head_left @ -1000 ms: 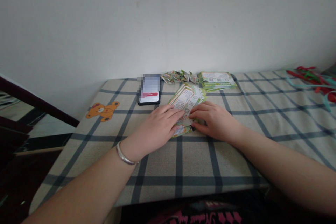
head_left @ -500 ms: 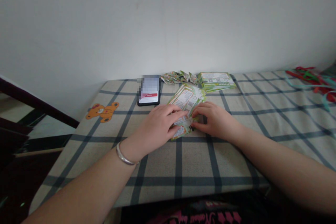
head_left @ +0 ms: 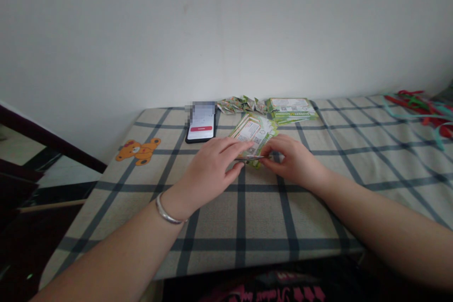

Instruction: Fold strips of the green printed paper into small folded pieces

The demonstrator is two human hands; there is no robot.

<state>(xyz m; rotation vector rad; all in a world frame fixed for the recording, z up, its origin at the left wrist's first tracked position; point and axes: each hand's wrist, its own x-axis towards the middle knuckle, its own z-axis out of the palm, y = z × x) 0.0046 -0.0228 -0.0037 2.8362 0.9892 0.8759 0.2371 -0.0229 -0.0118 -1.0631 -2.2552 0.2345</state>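
Observation:
A thin printed packet (head_left: 249, 158) is held between my hands, tilted up so that mostly its edge shows. My left hand (head_left: 211, 165) is closed on its left end, thumb below and fingers above. At the right end, my right hand (head_left: 292, 160) pinches it between thumb and fingertips. Just beyond, a fanned stack of green and white packets (head_left: 253, 128) lies on the checked tablecloth (head_left: 212, 226), partly covered by the hands.
Behind the stack, crumpled green wrappers (head_left: 240, 104) lie along the wall beside a flat green and white pack (head_left: 292, 108). A phone (head_left: 201, 125) rests to their left. A bear picture (head_left: 138, 151) and coloured ribbons (head_left: 424, 111) are at opposite sides.
The near packet lay with its printed face showing; now it is tipped up edge-on between my hands. The left fingers have shifted slightly. The phone's screen display has changed.

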